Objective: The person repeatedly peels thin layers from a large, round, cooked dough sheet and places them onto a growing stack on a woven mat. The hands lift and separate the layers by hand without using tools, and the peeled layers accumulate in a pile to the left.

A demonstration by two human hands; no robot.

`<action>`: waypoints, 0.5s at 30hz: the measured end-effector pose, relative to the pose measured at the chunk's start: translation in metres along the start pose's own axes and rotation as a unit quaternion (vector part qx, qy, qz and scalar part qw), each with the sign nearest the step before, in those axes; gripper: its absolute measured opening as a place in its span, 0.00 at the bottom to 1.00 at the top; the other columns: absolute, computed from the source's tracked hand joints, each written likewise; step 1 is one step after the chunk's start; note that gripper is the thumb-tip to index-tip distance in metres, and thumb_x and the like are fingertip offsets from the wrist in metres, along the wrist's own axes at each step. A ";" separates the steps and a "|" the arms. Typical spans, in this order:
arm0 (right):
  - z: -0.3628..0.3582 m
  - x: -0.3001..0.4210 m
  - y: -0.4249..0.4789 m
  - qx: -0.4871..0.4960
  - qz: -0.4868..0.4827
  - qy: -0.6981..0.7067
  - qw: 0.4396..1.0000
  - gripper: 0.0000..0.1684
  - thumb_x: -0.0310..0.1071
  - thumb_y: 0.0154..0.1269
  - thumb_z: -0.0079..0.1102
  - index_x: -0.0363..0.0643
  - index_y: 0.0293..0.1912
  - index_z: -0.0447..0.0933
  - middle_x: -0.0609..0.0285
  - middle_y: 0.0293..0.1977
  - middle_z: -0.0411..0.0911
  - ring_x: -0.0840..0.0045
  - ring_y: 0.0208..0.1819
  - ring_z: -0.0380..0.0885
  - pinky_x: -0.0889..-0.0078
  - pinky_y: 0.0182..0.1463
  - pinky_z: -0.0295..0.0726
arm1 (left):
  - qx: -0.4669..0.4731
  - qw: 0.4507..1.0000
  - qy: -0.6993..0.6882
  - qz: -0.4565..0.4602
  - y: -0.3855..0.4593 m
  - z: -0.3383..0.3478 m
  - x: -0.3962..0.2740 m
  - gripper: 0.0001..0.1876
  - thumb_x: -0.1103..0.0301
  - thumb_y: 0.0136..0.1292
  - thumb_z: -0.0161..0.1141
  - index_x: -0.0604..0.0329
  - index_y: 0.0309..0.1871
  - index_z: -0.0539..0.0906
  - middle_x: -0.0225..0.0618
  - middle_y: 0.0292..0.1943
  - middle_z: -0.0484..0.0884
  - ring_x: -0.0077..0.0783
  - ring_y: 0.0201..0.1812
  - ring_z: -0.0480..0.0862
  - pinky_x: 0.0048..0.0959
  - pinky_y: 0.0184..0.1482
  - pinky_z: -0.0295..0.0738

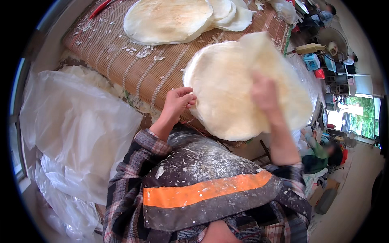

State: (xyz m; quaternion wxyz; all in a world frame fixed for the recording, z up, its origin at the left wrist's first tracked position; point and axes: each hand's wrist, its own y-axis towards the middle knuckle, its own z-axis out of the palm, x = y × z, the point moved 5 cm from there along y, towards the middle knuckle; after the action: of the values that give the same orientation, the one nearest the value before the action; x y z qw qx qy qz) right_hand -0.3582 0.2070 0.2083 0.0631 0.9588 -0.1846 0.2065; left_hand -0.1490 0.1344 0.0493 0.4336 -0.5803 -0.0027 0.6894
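Observation:
A stack of thin, round, cream-coloured wrapper sheets (222,91) lies in front of me on a slatted bamboo mat (121,60). My right hand (266,92), blurred by motion, grips one thin sheet (291,94) that is raised and folded over at the stack's right side. At the stack's left edge is my left hand (180,100), with curled fingers and the thumb near the forefinger. Its fingertips meet the rim of the stack; whether they pinch a sheet I cannot tell.
A second, larger pile of round sheets (170,21) sits farther back on the mat, among scattered flakes (146,51). Clear plastic sheeting (76,130) drapes at left. A red-handled tool (99,9) lies at the far left. Fans, stools and people are at right, including a seated person (319,155).

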 end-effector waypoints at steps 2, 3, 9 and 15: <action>0.069 -0.001 -0.020 0.051 0.001 -0.003 0.999 0.22 0.27 0.52 0.45 0.42 0.48 0.76 0.41 0.34 0.78 0.52 0.38 0.78 0.54 0.43 0.76 | -0.009 1.000 -0.008 -0.011 0.006 -0.001 0.005 0.17 0.73 0.60 0.56 0.75 0.51 0.74 0.41 0.33 0.82 0.24 0.28 0.81 0.20 0.30 0.76; 0.094 -0.003 -0.025 0.081 0.030 -0.011 0.996 0.22 0.27 0.51 0.45 0.42 0.47 0.77 0.42 0.33 0.78 0.52 0.37 0.79 0.54 0.42 0.76 | -0.015 1.000 -0.012 -0.019 0.006 -0.002 0.008 0.18 0.73 0.60 0.57 0.76 0.51 0.74 0.43 0.32 0.82 0.25 0.26 0.81 0.21 0.29 0.76; 0.126 0.017 -0.039 0.114 0.001 0.048 0.992 0.25 0.25 0.53 0.45 0.45 0.52 0.74 0.44 0.34 0.79 0.53 0.38 0.78 0.53 0.43 0.76 | 0.017 0.998 0.011 -0.068 0.004 0.001 0.017 0.08 0.71 0.62 0.58 0.70 0.37 0.77 0.40 0.27 0.81 0.26 0.21 0.81 0.20 0.22 0.77; 0.124 0.018 -0.047 0.132 0.031 0.066 0.988 0.25 0.35 0.55 0.51 0.47 0.55 0.72 0.48 0.40 0.79 0.56 0.42 0.78 0.57 0.48 0.76 | 0.047 0.996 -0.016 -0.074 0.010 0.009 0.016 0.08 0.70 0.62 0.59 0.68 0.34 0.78 0.38 0.24 0.81 0.25 0.18 0.80 0.19 0.17 0.73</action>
State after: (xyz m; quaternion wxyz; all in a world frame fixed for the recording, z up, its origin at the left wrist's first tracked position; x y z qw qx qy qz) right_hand -0.2791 0.2206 0.1011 -0.0589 0.9366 -0.1812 0.2940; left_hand -0.1614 0.1419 0.0346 0.5101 -0.5468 -0.0203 0.6636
